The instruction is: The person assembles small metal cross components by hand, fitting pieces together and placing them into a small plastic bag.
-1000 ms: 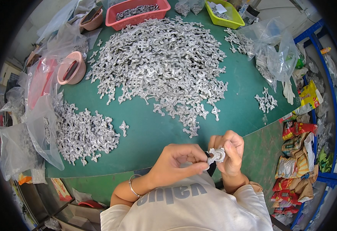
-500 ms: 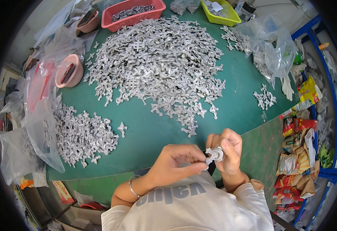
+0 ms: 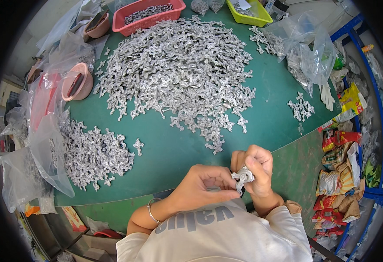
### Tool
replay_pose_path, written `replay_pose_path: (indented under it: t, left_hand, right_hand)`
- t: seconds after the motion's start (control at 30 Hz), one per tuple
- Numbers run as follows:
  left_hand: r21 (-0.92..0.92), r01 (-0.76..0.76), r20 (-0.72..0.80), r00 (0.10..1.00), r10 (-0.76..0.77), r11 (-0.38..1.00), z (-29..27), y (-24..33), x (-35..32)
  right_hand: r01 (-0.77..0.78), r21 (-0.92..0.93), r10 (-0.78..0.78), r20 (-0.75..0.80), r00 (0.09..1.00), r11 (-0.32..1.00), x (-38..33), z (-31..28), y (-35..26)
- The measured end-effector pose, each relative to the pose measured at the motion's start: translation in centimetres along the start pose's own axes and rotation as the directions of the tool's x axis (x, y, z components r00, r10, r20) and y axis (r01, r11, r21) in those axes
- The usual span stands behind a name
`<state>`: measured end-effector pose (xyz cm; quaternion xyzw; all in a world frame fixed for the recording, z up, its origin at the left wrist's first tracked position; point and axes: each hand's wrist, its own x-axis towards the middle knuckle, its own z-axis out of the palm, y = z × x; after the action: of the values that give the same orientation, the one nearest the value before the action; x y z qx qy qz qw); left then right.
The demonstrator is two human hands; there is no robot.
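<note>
Close to my chest, just past the near table edge, I hold a small silvery metal casting (image 3: 244, 175) with a round ring-like end and knobbly arms. My left hand (image 3: 202, 185) is closed, its thumb and fingertips pinching the casting from the left. Curled fingers of my right hand (image 3: 259, 172) grip it from the other side, the thumb lying along the round end. A small dark thing partly shows beneath the casting; I cannot make out what it is. Beyond my hands, a large heap of similar castings (image 3: 178, 70) covers the green table (image 3: 156, 161).
A smaller pile of castings (image 3: 95, 153) lies at left, with one loose casting (image 3: 138, 146) beside it. Several more castings (image 3: 301, 108) lie at right. A red basket (image 3: 150, 22), yellow-green basket (image 3: 250, 18) and pink basket (image 3: 84, 85) stand around. Plastic bags (image 3: 318, 56) and a blue shelf (image 3: 377, 131) flank the table.
The casting has turned between my fingers, its arm now pointing more downward. My left hand has shifted slightly right, and my right hand slightly left. The piles look the same.
</note>
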<state>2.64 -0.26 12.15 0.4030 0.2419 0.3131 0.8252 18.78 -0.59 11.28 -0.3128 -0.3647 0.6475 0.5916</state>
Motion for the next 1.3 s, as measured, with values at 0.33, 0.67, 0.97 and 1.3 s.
replay_pose_path:
  t: [0.33,0.67,0.97,1.3]
  left_hand:
    - [0.030,-0.054,0.026,0.998,0.053,0.998,0.0,-0.2,0.1]
    - [0.077,-0.048,0.013,0.999,0.047,0.996,-0.2,-0.4,0.2]
    - [0.022,-0.030,-0.347,0.937,0.036,0.999,-2.6,-2.6,-0.3]
    - [0.658,0.621,-0.730,0.386,0.565,0.426,-11.3,-4.6,-8.5]
  right_hand:
    - [0.002,0.042,-0.004,0.054,0.999,0.999,0.0,-0.3,0.2]
    - [-0.008,-0.046,0.007,-0.027,1.000,0.999,0.1,0.2,0.2]
    - [-0.075,-0.448,-0.020,-0.203,0.979,0.891,1.9,-5.4,1.6]
    - [-0.016,-0.997,-0.263,0.006,0.965,-0.079,3.4,-11.1,4.3]
